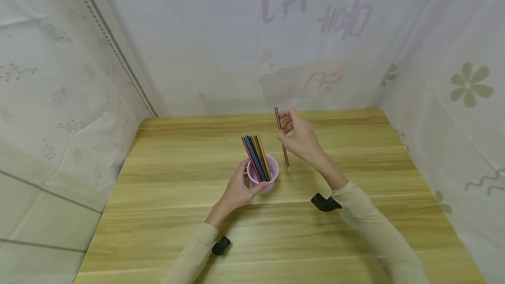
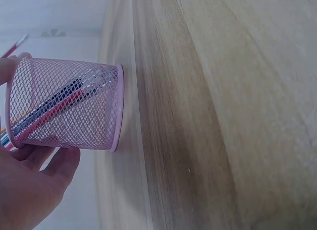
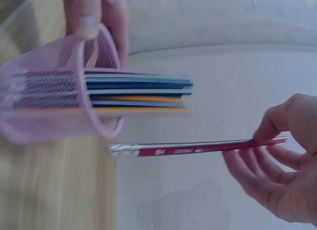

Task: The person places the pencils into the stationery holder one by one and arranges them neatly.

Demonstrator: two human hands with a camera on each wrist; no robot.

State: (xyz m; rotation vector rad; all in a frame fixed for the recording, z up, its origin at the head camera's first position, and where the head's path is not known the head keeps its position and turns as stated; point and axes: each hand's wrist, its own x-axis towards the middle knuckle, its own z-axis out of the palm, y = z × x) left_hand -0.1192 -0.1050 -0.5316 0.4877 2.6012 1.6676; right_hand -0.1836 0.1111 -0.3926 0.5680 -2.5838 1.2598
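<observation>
A pink mesh pencil cup (image 1: pixel 267 187) is gripped near its rim by my left hand (image 1: pixel 236 190), with the thumb on the near side. Dark, red and yellow pencils (image 1: pixel 255 157) lean together inside it, their upper ends sticking out. Through the mesh in the left wrist view, the lower ends of the pencils (image 2: pixel 62 98) show. To the right of the cup, my right hand (image 1: pixel 303 140) pinches a red pencil (image 3: pixel 183 149) between thumb and fingers, its silver ferrule end pointing down. Whether this is one pencil or two side by side, I cannot tell.
The wood-grain table (image 1: pixel 169 214) carries the scene. Pale printed cloth (image 1: pixel 197 43) hangs behind it and along both sides. A black wrist band piece (image 1: pixel 325 203) sits at the right cuff, and another black piece (image 1: pixel 221 246) at the left cuff.
</observation>
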